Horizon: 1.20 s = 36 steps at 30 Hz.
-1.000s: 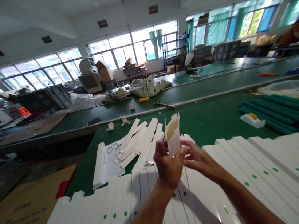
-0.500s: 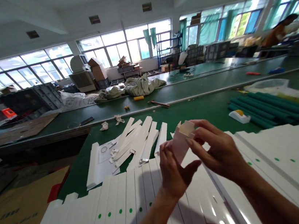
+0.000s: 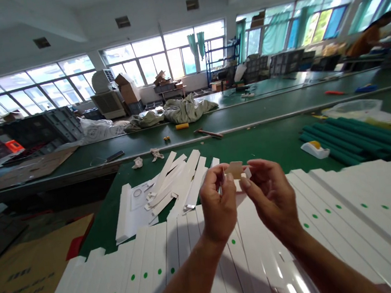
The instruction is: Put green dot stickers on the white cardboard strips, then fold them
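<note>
Between my hands is a small white cardboard box [image 3: 235,171] with its end flaps standing up and a tan inner side showing. My left hand [image 3: 219,203] grips its left side, thumb toward me. On the right side, the thumb and fingers of my right hand [image 3: 272,199] pinch the box near a small side flap. The lower part of the box is hard to make out against the white below. Under both hands lies a row of long white boxes [image 3: 161,252], several marked with green dots. Loose flat white card strips [image 3: 175,183] are heaped just beyond my left hand.
Dark green rolls [image 3: 356,139] and a white tape dispenser [image 3: 314,150] lie to the right. Printed sheets [image 3: 136,204] are at the left. Farther back are a hammer [image 3: 209,133] and a grey cloth heap [image 3: 187,109]. A person [image 3: 369,39] bends at the far right.
The box has turned from a leftward tilt to face me more squarely. My right hand has moved left and slightly down; my left thumb now presses on the box's near side.
</note>
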Each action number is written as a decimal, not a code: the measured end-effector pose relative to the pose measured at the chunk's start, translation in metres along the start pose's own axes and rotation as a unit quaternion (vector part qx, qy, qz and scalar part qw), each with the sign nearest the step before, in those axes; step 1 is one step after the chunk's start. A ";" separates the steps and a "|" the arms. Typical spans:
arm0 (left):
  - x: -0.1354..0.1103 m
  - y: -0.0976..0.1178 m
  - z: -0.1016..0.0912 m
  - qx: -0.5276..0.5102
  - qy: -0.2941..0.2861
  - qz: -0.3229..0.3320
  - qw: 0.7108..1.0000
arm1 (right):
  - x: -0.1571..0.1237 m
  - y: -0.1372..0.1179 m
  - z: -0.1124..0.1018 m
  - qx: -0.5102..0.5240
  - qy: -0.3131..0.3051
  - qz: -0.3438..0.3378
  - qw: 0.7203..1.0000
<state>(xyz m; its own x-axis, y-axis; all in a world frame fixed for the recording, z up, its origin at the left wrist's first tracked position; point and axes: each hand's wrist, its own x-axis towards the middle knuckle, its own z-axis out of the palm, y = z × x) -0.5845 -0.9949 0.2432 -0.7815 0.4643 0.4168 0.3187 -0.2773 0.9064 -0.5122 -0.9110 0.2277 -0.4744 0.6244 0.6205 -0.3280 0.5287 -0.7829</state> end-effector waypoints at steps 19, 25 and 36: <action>0.018 0.010 -0.011 -0.142 -0.071 -0.135 0.978 | 0.029 -0.015 0.005 0.025 -0.127 0.018 0.991; 0.017 0.010 -0.001 -0.150 0.056 -0.168 0.973 | 0.032 -0.018 0.003 -0.052 -0.161 -0.097 0.981; -0.006 -0.034 -0.016 0.055 -0.025 0.081 0.995 | 0.070 -0.025 -0.027 -0.024 -0.386 -0.110 0.916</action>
<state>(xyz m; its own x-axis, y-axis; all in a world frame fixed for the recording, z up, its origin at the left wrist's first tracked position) -0.5994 -1.0019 0.2084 -0.6887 0.4630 0.5580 0.4969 -0.2590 0.8282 -0.5151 -0.8652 0.2923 -0.8437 -0.0831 0.5303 -0.4573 0.6287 -0.6290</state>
